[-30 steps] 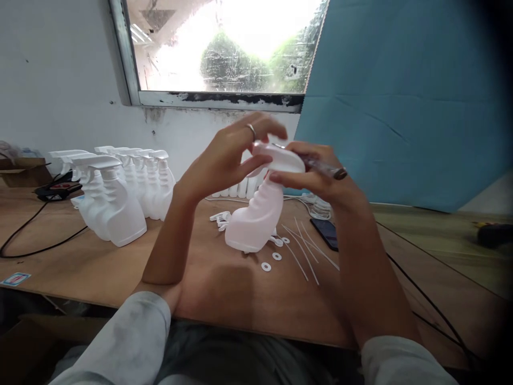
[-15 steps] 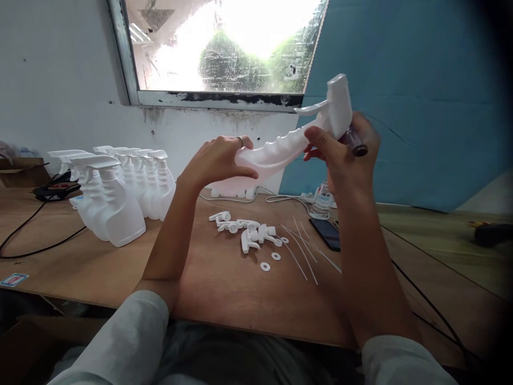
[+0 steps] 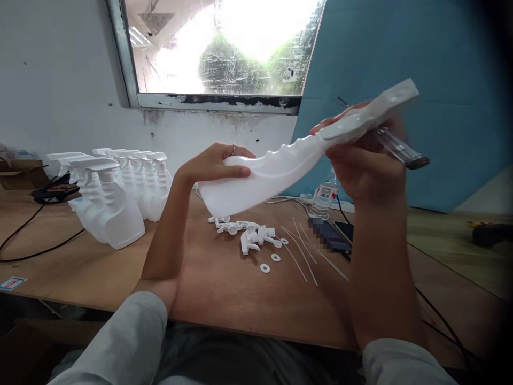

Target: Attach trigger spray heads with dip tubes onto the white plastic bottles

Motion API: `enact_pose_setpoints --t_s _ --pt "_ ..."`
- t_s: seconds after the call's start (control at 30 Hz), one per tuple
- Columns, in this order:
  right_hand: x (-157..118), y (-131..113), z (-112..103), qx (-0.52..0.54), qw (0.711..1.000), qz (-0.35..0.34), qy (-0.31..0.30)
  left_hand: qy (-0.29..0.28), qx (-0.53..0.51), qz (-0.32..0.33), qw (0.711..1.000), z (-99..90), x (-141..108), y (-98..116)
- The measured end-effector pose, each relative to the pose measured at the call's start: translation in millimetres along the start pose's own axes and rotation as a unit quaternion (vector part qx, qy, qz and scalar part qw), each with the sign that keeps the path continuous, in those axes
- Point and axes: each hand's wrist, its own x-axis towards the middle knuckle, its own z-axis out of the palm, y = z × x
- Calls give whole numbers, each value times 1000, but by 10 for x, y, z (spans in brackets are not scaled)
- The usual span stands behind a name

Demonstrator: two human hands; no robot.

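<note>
A white spray bottle (image 3: 260, 179) is held tilted above the table, its base to the left and its neck up to the right. My left hand (image 3: 218, 163) is wrapped round the base end, thumb in front. My right hand (image 3: 363, 155) is closed round the neck and the white spray head (image 3: 380, 109). A clear tube-like tool with a dark end (image 3: 403, 149) also sticks out of my right hand; its grip is partly hidden. Below lie several white spray heads (image 3: 250, 235), white washers (image 3: 265, 268) and thin tubes (image 3: 300, 251).
Several assembled spray bottles (image 3: 120, 208) stand at the left on the wooden table (image 3: 224, 299). Phones (image 3: 329, 235), a clear bottle (image 3: 323, 198) and cables lie beyond my right forearm. A cardboard box (image 3: 24, 174) sits at the far left.
The spray head has turned from upright to pointing right, and my right hand has moved right with it. The bottle's base has come lower, more in view. My left hand still holds it.
</note>
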Motion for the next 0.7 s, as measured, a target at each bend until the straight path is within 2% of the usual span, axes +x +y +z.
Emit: enact_pose_setpoints --t_s 0.1,0.23,0.4,0.57,0.7 --pt "0 -35 -21 49 999 12 -19 -8 -18 -13 1000 -13 -10 12" --pt "19 4 -78 -15 1000 12 10 -19 -29 -31 999 6 8 -11" --pt "37 36 -93 4 995 -85 -58 -54 -86 -54 993 23 25 -170" --pt "50 22 -68 26 977 -180 -109 -161 -209 -85 961 45 -25 -296" --pt "27 -22 8 -2 974 -195 -112 -159 -261 -146 941 108 -72 -361"
